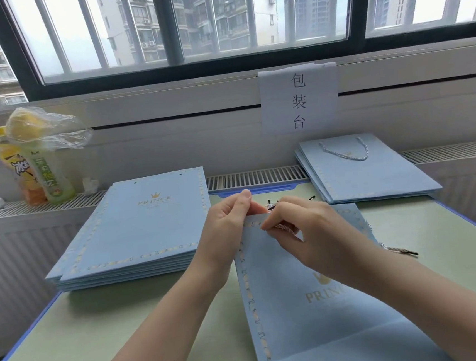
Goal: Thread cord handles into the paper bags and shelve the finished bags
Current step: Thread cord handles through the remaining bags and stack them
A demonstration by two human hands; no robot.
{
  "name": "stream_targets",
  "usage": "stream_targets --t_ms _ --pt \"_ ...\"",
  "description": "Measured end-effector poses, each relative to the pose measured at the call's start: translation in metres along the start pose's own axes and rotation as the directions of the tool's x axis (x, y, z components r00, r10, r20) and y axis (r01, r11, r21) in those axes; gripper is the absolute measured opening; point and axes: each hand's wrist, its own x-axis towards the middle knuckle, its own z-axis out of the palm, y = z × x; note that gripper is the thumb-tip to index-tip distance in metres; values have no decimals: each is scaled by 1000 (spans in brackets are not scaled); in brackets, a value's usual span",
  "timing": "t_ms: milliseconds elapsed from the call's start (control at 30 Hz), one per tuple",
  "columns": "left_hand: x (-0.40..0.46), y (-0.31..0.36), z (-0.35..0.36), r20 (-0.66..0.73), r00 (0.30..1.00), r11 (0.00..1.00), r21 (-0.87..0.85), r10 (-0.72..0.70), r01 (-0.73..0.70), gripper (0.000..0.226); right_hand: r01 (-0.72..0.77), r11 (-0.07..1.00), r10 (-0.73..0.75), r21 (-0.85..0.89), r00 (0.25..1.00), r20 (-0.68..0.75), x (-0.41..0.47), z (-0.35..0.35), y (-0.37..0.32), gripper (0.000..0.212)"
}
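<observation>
Several finished bags (366,168) lie right of the working bag (301,305), a thicker unthreaded stack (137,233) left; I see my left hand (226,225) pinching its top edge, my right hand (302,226) gripping the cord (282,226) there.

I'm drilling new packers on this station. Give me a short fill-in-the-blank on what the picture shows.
1. The right hand pinches a twisted ____ at the top edge of the bag in work.
2. The left hand holds that bag's top ____ corner.
3. The top bag of the far right stack already has a ____ threaded through it.
4. The gold word printed on the left stack reads ____.

Missing words: cord; left; handle; PRINCE
</observation>
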Motion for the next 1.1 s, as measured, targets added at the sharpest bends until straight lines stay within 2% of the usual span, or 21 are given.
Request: stream_targets --t_ms 67,167,267,433,600,700,800,933,1033,1100 --pt "2 0 -1 -16 999 996 74 52 -51 39 -50 997 49 60 999 14 0 -1 2 9" --pt "0 0 -2 5 975 946 240 224 -219 27 -114 980 107 161 993 53 -1 -3 2 11" --pt "-3 0 -2 12 935 900 267 354 -344 21 -145 969 134 199 989 70 -1 -4 1 12" --pt "-4 3 -4 -63 954 953 105 293 -286 26 -126 981 131 150 991 -29 2 -8 0 6" --pt "-1 4 -8 -69 971 971 -51 229 -233 30 -199 966 211 163 976 -59 3 -9 2 10" --pt "1 3 -9 -53 970 971 -16 237 -238 33 -271 937 276 223 961 9 4 -11 -2 19" --pt "1 2 -6 -35 970 970 39 242 -241 33 -322 921 310 217 946 92 3 -12 -4 12" --pt "4 1 -4 -66 975 965 177 210 -196 42 -285 943 279 173 959 58 3 -11 -4 11" --pt "4 1 -5 9 988 968 199 155 -154 57 -248 955 242 162 969 58 1 -8 -3 7" --pt "4 2 -7 41 992 975 184 121 -127 60 -227 959 220 168 974 60 1 -7 -3 7"
